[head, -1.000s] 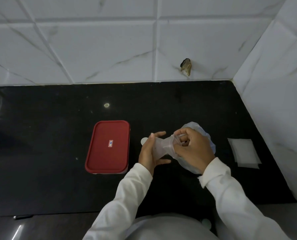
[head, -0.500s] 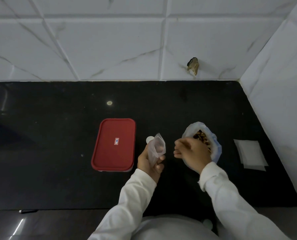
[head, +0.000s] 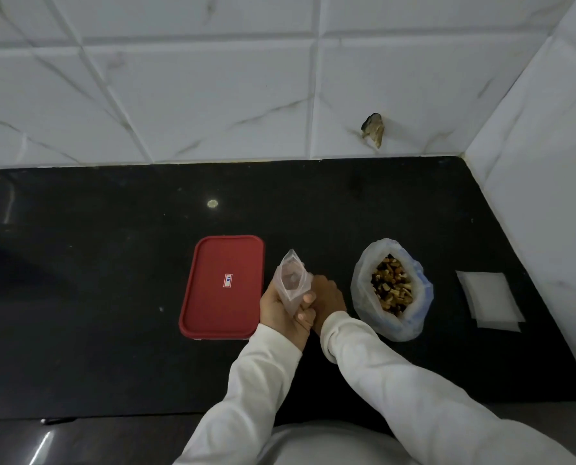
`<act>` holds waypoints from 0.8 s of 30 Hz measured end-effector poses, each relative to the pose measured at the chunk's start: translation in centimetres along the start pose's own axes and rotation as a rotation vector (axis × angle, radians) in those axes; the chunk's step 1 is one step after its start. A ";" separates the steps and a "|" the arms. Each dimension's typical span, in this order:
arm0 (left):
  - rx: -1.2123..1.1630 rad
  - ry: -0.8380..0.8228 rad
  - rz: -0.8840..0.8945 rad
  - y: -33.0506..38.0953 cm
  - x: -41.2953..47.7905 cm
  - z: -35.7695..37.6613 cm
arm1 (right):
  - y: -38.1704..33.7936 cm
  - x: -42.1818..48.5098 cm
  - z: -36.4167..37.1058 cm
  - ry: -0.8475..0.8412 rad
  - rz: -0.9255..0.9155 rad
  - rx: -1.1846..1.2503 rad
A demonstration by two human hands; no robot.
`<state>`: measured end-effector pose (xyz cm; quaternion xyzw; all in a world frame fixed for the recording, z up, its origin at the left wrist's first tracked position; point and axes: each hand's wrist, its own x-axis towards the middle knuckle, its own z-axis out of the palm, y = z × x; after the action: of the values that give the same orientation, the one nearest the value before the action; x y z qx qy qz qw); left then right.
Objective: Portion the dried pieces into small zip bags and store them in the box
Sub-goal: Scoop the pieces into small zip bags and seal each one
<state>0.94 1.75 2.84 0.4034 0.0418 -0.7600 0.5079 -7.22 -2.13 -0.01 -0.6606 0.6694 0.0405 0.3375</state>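
Observation:
My left hand (head: 280, 312) grips a small clear zip bag (head: 291, 280) upright, mouth up, just right of the box (head: 223, 286), which lies shut under its red lid. My right hand (head: 328, 297) is pressed against the small bag's right side; its fingertips are hidden behind the bag and my left fingers. To the right stands a larger white plastic bag (head: 360, 283), open at the top and filled with brown dried pieces (head: 392, 286). Whether any pieces lie inside the small bag is unclear.
A flat stack of empty zip bags (head: 489, 300) lies on the black counter (head: 112, 280) at the far right, near the tiled side wall (head: 548, 196). The tiled back wall runs behind. A small dark object (head: 57, 421) lies at the counter's front left edge.
My right hand left the big bag's mouth and moved left to the small zip bag. My left hand kept hold of the small bag and raised it more upright.

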 end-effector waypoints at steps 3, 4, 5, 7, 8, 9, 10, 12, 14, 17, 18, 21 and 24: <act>-0.021 -0.029 0.006 0.0 0.1 -0.3 | 0.2 -0.3 -0.1 0.012 -0.016 -0.041; -0.031 -0.047 0.003 -0.1 0.1 -0.3 | 0.3 -0.4 -0.2 0.045 -0.022 -0.035; -0.038 -0.066 -0.003 -0.1 0.2 -0.3 | 0.6 -0.7 -0.4 0.095 -0.035 -0.016; -0.034 -0.097 -0.015 -0.3 0.2 -0.1 | 1.5 -1.7 -1.1 0.248 -0.056 0.054; -0.019 -0.109 -0.019 -0.4 0.2 0.1 | 2.3 -2.4 -1.6 0.341 -0.067 0.106; -0.001 -0.117 -0.022 -0.5 0.3 0.2 | 3.3 -3.2 -2.2 0.431 -0.084 0.152; 0.016 -0.118 -0.028 -0.7 0.4 0.4 | 4.4 -4.1 -2.9 0.512 -0.106 0.184; 0.046 -0.109 -0.043 -1.2 0.9 0.7 | 7.6 -6.0 -4.0 0.659 -0.114 0.204; 0.065 -0.107 -0.072 -2.1 1.4 1.0 | 11.8 -7.3 -4.6 0.773 -0.074 0.193; 0.082 -0.108 -0.123 -3.8 2.3 1.6 | 17.2 -7.9 -4.6 0.791 -0.023 0.093; 0.090 -0.106 -0.131 -4.5 2.6 1.9 | 18.2 -7.7 -4.5 0.784 -0.020 0.051; 0.130 -0.079 -0.117 -6.3 3.9 2.4 | 19.5 -6.4 -4.5 0.730 -0.068 -0.091; 0.175 -0.015 -0.090 -7.8 5.1 2.8 | 19.2 -5.1 -4.2 0.628 -0.092 -0.214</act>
<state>-7.76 0.41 -1.33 0.4384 -0.0105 -0.7856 0.4365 -26.86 2.53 -1.73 -0.7023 0.7019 -0.1102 0.0450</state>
